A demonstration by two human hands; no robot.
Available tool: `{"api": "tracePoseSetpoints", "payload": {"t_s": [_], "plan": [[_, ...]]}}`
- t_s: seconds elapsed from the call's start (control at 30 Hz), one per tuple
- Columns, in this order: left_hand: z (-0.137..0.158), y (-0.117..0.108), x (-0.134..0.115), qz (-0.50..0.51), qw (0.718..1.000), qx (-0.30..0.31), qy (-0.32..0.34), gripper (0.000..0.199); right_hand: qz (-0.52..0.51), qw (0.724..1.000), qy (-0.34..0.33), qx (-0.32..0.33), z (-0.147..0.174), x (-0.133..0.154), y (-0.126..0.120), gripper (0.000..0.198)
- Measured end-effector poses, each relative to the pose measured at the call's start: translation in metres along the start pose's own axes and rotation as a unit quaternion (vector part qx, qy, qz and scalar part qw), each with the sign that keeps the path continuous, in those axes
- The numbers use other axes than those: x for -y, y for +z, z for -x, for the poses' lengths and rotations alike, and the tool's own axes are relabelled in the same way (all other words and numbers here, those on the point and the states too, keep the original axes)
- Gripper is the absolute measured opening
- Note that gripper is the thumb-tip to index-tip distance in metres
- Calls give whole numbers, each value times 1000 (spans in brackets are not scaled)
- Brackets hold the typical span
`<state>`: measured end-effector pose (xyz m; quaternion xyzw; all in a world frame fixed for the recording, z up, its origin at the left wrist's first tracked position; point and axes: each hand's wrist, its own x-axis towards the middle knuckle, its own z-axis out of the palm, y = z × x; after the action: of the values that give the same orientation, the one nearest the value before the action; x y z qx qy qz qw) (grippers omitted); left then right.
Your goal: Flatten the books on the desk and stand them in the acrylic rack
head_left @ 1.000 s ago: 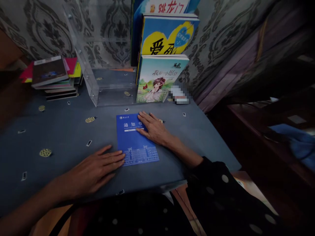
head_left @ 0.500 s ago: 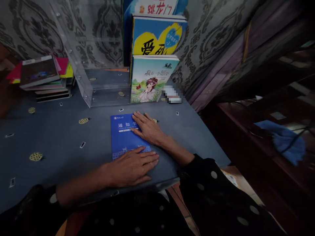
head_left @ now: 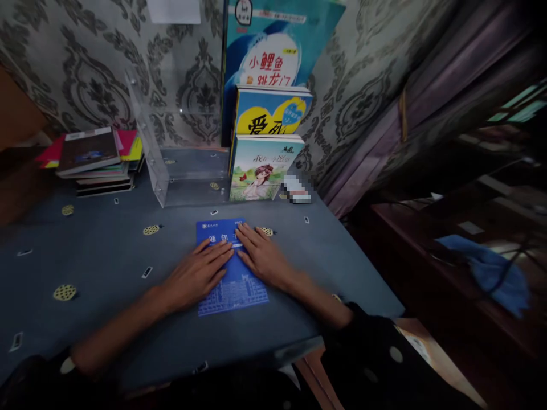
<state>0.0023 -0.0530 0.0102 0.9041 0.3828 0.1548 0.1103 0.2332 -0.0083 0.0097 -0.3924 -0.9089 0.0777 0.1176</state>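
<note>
A blue booklet (head_left: 233,290) with white Chinese print lies closed and flat on the desk in front of me. My left hand (head_left: 194,272) rests palm down across its left side, fingers stretched toward the middle of the cover. Over the upper right edge lies my right hand (head_left: 267,256), also flat, with its fingertips on the cover beside the title. Part of the title is hidden under the fingers. Neither hand grips anything.
Behind the booklet stands a clear acrylic rack (head_left: 159,176) holding several upright picture books (head_left: 256,176). A pile of books (head_left: 92,154) sits at the back left. A blue cloth (head_left: 491,267) lies on a dark red surface (head_left: 393,219) to the right.
My left hand has moved from the booklet's lower edge up and left onto its cover. My right hand stays by the upper right edge. The camera view has tilted upward.
</note>
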Motion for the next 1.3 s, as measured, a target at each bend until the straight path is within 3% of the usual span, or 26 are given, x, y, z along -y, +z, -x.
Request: {"api": "tracePoseSetpoints", "payload": {"t_s": [0.17, 0.3, 0.37, 0.47, 0.53, 0.6, 0.7, 0.8, 0.93, 1.0, 1.13, 1.3], "plan": [[2, 8, 3, 12, 993, -77, -87, 43, 21, 1000, -14, 17, 36, 20, -4, 64], [-4, 0, 10, 157, 957, -173, -173, 42, 26, 999, 6, 19, 46, 26, -5, 70], [-10, -9, 14, 272, 909, -223, -222, 44, 21, 999, 9, 28, 46, 27, -6, 71], [-17, -19, 15, 443, 794, -286, -301, 46, 2, 1000, 7, 25, 45, 27, -8, 71], [-20, -22, 11, 535, 716, -284, -346, 43, -8, 1000, 7, 13, 45, 28, -9, 71], [-21, -24, 2, 609, 659, -243, -367, 38, -15, 1000, 7, 3, 46, 28, -9, 71], [-21, -29, -13, 683, 609, -170, -366, 29, -36, 999, 10, -8, 48, 25, -8, 71], [-22, -36, -20, 711, 583, -145, -366, 21, -99, 992, 48, -59, 49, 18, -6, 70], [-28, -46, -23, 705, 572, -184, -376, 21, -266, 943, 124, -158, 42, 8, -9, 64], [-33, -50, -27, 693, 586, -208, -365, 24, -332, 915, 143, -178, 36, 6, -17, 54], [-41, -62, -35, 652, 654, -243, -296, 32, -361, 887, 142, -248, 29, 9, -44, 33], [-35, -61, -39, 534, 780, -224, -237, 38, -350, 878, 103, -310, 34, 17, -56, 15]]}}
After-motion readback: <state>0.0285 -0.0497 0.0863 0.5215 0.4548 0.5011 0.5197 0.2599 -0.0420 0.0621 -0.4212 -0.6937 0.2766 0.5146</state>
